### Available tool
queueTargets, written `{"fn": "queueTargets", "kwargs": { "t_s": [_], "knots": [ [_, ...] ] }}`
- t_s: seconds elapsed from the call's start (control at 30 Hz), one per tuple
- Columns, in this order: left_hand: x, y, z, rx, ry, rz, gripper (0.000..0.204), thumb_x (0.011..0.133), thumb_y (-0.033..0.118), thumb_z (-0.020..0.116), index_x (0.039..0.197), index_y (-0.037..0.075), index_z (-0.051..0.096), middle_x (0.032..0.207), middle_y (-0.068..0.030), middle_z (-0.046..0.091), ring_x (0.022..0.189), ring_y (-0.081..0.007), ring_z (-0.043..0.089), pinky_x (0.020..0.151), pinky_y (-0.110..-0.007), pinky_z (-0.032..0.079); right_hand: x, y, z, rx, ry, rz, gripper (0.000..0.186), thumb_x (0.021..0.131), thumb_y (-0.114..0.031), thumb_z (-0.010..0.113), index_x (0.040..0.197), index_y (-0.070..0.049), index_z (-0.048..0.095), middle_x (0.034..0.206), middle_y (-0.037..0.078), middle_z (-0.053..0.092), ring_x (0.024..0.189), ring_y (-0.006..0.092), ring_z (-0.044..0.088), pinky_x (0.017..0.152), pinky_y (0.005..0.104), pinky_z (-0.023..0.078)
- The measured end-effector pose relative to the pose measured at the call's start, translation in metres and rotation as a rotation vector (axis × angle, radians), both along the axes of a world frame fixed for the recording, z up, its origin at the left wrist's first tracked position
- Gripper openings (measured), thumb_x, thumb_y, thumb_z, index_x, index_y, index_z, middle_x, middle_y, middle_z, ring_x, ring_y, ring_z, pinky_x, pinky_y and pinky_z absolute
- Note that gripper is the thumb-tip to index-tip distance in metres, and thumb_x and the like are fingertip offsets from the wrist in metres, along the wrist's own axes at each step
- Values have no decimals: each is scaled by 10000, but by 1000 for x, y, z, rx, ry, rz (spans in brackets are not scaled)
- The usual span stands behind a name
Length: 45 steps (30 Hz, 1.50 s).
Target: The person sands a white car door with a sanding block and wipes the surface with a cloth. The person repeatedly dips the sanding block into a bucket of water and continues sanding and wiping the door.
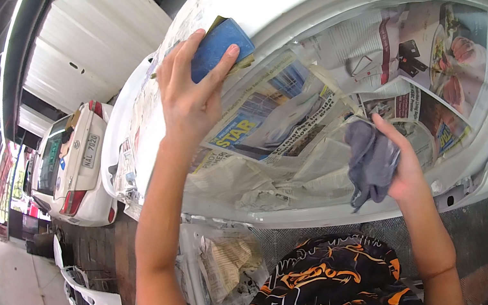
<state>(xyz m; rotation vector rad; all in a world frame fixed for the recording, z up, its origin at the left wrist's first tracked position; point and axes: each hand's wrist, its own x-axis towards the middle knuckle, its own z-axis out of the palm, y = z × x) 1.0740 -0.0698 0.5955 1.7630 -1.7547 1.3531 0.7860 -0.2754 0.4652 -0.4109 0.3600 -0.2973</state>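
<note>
My left hand (pixel 190 100) grips a blue sanding block (pixel 218 47), with edges of sandpaper showing round it. The block rests against the white car's roof edge (pixel 262 15), just beyond the masked window opening. A crumpled grey cloth (pixel 369 160) hangs from my right hand (pixel 406 166), which is closed round it with the thumb up. That hand is in front of the newspaper sheets (pixel 270 115) covering the opening. Whether the cloth touches the paper I cannot tell.
Another white car (pixel 73 163) stands at the left. Below it, a loose white bumper (pixel 95 303) lies on the floor. Beneath the masked opening is a door frame with crumpled paper (pixel 230 256). A white corrugated panel (pixel 94 42) stands behind.
</note>
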Motion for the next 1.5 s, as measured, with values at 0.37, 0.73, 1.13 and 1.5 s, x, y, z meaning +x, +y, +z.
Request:
{"fn": "queueTargets", "kwargs": {
  "t_s": [0.37, 0.73, 1.13, 1.5],
  "knots": [
    [16, 7, 17, 145, -40, -47, 569, 717, 26, 776, 1226, 277, 804, 1427, -137, 619, 1231, -343, 617, 1048, -460, 480, -78, -28, -58, 56, 21, -236, 360, 970, -309, 677, 1195, -29, 683, 1130, 150, 733, 990, 290, 694, 873, 436, 562],
    [-20, -25, 9, 9, -150, 87, 554, 653, 26, 835, 1143, 285, 828, 1360, -125, 648, 1187, -290, 644, 999, -402, 489, -132, -19, -95, 277, 143, -281, 325, 1016, -323, 574, 1199, -77, 682, 1143, 127, 734, 1068, 329, 699, 993, 492, 555],
    [-43, -72, 18, -87, -311, 60, 521, 657, 54, 881, 1099, 326, 836, 1368, -111, 636, 1154, -288, 632, 945, -373, 464, -162, -45, -130, 320, 214, -524, 332, 1006, -288, 621, 1259, -79, 672, 1107, 102, 721, 1010, 283, 697, 964, 496, 565],
    [-46, -68, 20, -38, -350, 96, 458, 714, 62, 821, 1087, 327, 841, 1366, -109, 638, 1147, -276, 639, 960, -358, 451, -142, -63, -126, 276, 234, -409, 335, 995, -306, 652, 1237, -75, 680, 1107, 89, 726, 992, 259, 700, 929, 442, 575]
  ]
}}
